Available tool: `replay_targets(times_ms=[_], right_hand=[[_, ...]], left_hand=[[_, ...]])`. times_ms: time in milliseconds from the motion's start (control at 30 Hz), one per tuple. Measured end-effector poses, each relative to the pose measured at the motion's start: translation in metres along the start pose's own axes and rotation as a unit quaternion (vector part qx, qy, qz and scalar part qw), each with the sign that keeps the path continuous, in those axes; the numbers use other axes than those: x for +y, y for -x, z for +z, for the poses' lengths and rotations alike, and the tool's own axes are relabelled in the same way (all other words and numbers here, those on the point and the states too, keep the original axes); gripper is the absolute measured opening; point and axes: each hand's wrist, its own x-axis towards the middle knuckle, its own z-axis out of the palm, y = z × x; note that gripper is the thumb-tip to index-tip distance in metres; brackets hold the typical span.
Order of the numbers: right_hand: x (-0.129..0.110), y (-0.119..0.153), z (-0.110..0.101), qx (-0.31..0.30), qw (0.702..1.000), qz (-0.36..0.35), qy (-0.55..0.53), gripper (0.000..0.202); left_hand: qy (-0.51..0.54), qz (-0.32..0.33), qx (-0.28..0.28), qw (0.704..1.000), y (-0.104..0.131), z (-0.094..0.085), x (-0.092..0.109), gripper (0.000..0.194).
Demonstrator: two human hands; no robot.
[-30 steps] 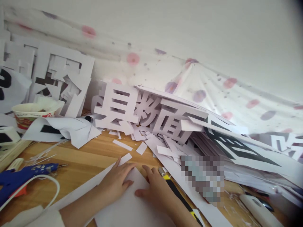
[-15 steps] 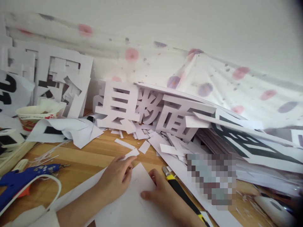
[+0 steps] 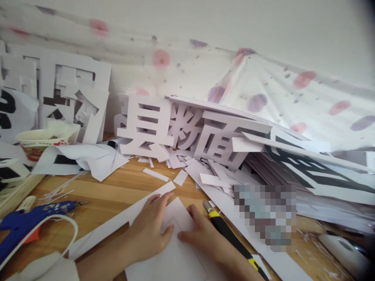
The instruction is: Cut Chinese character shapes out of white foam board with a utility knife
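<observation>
A white foam-board sheet [image 3: 172, 263] with faint drawn lines lies in front of me, one corner pointing away. My left hand [image 3: 150, 224] is at its left edge, thumb over the top face and fingers along the outer side. On the opposite edge, my right hand [image 3: 202, 234] grips the board with its thumb on top; its other fingers are partly hidden. Beside the left hand runs a long white strip [image 3: 117, 222]. A black and yellow utility knife [image 3: 227, 234] lies just right of my right hand.
A blue glue gun [image 3: 38, 214] with a white cord lies at left, near a paper bowl [image 3: 43, 142]. Cut white characters [image 3: 146, 127] stand at the back among scraps [image 3: 181, 177]. Stacked boards [image 3: 316, 171] and a computer mouse [image 3: 340, 249] are at right.
My left hand has shifted from over the sheet toward its left edge, its thumb now apart from the fingers. The long strip shows more. The view has turned slightly.
</observation>
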Motion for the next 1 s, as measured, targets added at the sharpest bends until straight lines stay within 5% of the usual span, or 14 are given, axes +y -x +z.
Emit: replay_targets(times_ms=[600,800,1000], right_hand=[[-0.012,0.011,-0.003,0.021,0.996,-0.016,0.081,0.032],[-0.015,0.014,-0.003,0.041,0.993,-0.016,0.105,0.033],[-0.016,0.019,-0.013,-0.01,0.995,-0.02,0.1,0.043]], left_hand=[[0.044,-0.045,0.057,0.996,-0.002,0.002,0.008,0.062],[0.044,-0.036,0.03,0.998,-0.003,0.001,0.009,0.065],[0.059,-0.055,0.07,0.994,-0.002,0.002,0.012,0.067]])
